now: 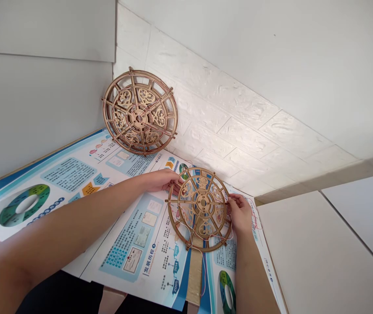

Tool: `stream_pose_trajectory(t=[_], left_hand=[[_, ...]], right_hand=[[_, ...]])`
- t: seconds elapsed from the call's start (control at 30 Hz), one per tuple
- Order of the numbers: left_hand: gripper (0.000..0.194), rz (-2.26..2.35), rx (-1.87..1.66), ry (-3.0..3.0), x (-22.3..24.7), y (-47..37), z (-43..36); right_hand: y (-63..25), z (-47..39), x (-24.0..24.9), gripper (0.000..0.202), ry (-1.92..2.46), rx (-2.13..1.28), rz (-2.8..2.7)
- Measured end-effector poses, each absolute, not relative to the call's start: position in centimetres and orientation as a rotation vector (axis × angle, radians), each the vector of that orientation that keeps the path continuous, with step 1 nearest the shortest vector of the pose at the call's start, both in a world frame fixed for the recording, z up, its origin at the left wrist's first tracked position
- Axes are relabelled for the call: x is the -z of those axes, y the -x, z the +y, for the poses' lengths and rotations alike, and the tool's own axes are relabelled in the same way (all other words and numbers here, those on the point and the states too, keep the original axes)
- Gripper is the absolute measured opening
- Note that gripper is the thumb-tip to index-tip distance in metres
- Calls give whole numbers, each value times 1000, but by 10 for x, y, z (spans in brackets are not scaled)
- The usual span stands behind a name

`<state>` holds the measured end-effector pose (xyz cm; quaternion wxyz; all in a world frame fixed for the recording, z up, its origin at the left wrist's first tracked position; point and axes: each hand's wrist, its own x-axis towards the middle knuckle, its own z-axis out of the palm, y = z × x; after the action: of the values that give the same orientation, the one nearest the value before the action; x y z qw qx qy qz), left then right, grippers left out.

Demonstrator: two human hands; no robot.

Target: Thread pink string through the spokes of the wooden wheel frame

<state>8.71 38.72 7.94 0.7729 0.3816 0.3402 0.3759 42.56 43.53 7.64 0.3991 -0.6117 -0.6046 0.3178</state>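
Between my two hands a round wooden openwork wheel [203,211] is held up, tilted, above the printed sheets. My left hand [164,179] grips its upper left rim, the fingertips partly hidden behind it. On the right rim, my right hand [241,212] is closed with the thumb in front. Thin pale and reddish wire [202,237] loops across the wheel's lower part and hangs down below it. A larger wooden wheel [139,114] with scroll cut-outs and copper-coloured wire around its rim leans against the wall at the back left.
Blue and white printed posters [117,226] cover the tabletop, with a strip of bare wood [195,274] between them. A white brick-patterned wall [206,96] stands behind. Grey-white panels close in the left side [42,104] and the right side [310,235].
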Motion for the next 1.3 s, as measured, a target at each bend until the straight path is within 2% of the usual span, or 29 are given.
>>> stream_pose_trajectory(t=[0.7, 1.3], left_hand=[[18, 745, -793, -840, -83, -87, 386], [25, 717, -798, -857, -85, -87, 384]], right_hand=[[-420, 433, -79, 32, 1540, -890, -1463], [-417, 432, -81, 34, 1514, -858, -1501]])
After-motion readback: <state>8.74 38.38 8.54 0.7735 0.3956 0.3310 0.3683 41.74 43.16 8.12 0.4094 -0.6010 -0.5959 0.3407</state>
